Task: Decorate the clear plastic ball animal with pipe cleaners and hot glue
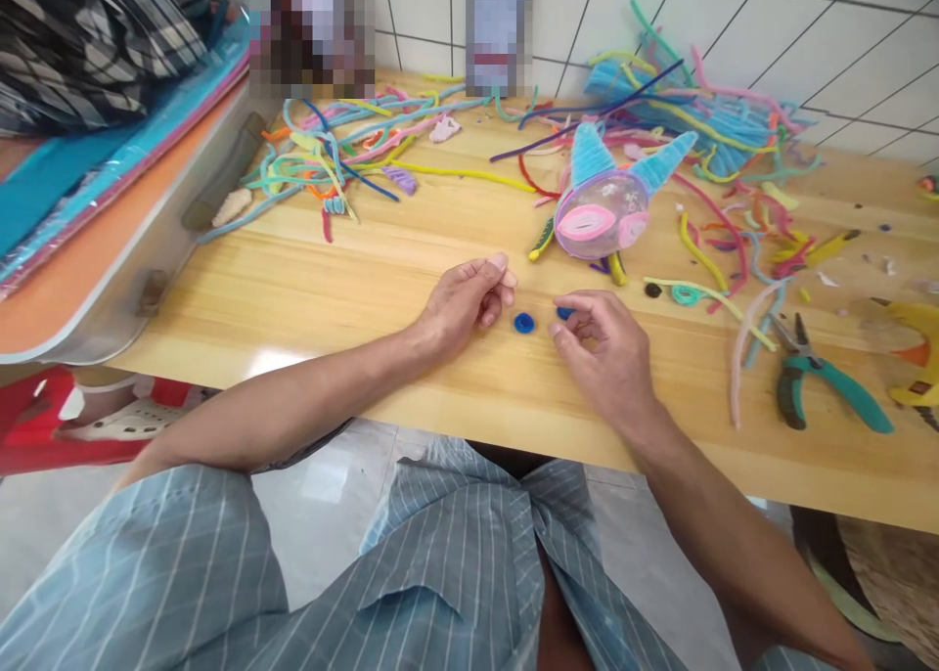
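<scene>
My left hand (pixel 473 297) hovers over the table with thumb and forefinger pinched; what lies between them, if anything, is too small to make out. Between both hands a small blue pipe-cleaner coil (pixel 523 323) lies flat on the wood. A second blue coil (pixel 564 312) shows at the fingertips of my right hand (pixel 607 350), partly covered by its curled fingers. Just beyond stands a clear, rounded figure (pixel 605 197) with light-blue wrapped ears, pink oval eyes and dark and yellow pieces at its base.
Loose pipe cleaners (pixel 344 153) spread along the back left, with a blue bundle (pixel 704 113) at the back right. Teal-handled pliers (pixel 811 373) and a yellow glue gun (pixel 914 348) lie right. A black coil (pixel 652 290) sits nearby. A plastic bin (pixel 198 211) borders the left.
</scene>
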Demonstrator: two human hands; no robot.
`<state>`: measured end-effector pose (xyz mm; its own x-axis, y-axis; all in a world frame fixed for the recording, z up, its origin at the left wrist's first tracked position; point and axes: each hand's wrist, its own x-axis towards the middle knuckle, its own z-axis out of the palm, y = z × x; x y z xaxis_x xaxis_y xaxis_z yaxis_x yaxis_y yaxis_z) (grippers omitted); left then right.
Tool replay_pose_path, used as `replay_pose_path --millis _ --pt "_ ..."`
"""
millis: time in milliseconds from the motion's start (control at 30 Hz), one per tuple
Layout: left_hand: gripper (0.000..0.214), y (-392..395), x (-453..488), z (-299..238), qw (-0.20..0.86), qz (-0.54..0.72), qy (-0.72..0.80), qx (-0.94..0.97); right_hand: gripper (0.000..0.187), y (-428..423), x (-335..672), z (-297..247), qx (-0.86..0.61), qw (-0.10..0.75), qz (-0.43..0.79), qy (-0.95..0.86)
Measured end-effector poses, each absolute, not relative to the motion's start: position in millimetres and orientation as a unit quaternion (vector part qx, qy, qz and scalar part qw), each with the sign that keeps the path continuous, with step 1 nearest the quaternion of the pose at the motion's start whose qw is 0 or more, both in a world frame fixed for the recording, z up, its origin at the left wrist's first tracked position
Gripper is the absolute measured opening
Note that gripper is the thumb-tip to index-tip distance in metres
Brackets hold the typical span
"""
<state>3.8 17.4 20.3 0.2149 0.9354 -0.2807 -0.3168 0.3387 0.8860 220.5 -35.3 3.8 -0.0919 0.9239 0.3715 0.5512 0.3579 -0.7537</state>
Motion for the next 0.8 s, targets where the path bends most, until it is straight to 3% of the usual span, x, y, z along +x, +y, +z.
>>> replay_pose_path --millis 200,300,433,633,800 --pt "0.039 19.2 2.3 12.0 0.707 0.461 0.377 0.381 0.02 -35.5 220.9 4.2 -0.516 0.418 0.204 -0.719" --pt "0.041 19.2 1.1 7.4 0.706 0.46 0.354 0.406 0.019 -36.1 220.8 5.2 -0.511 0.419 0.205 -0.722" --pt "0.042 17.9 0.3 8.3 0.713 0.448 0.359 0.402 0.018 -37.2 220.6 6.5 -0.513 0.41 0.204 -0.726" --pt "0.022 15.8 -0.1 13.0 0.706 0.45 0.377 0.396 0.019 -38.9 220.6 7.4 -0.508 0.407 0.201 -0.732" --pt "0.019 18.2 -1.9 15.3 0.69 0.471 0.372 0.405 0.018 -39.7 219.8 7.2 -0.501 0.413 0.19 -0.737"
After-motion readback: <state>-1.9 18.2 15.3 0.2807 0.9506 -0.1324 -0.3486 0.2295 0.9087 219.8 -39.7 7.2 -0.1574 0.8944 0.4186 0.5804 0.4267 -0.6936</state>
